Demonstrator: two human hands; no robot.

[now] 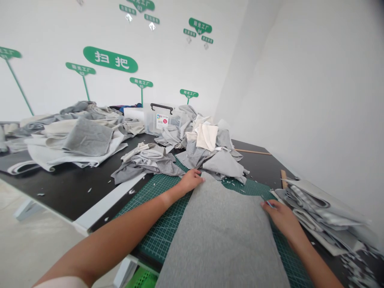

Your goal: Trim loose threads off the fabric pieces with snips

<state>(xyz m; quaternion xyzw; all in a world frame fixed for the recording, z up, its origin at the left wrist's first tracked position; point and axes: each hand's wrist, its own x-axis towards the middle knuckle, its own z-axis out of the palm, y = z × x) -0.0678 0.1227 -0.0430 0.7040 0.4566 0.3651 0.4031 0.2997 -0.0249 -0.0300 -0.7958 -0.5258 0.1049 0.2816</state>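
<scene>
Grey knit fabric point(219, 236) lies flat on the green cutting mat point(159, 228), running from your hands back toward you. Your left hand point(190, 181) rests open on its far corner, touching the cloth. Your right hand point(280, 218) sits on the right edge, fingers pinched around a slim blue-tipped tool point(268, 204), too small to name. A heap of grey scraps point(210, 158) rises just past your left hand; folded fabric pieces point(321, 212) stack beside your right.

A textile workshop: green cutting mat point(159, 224), heaped grey fabric offcuts point(216, 160).
</scene>
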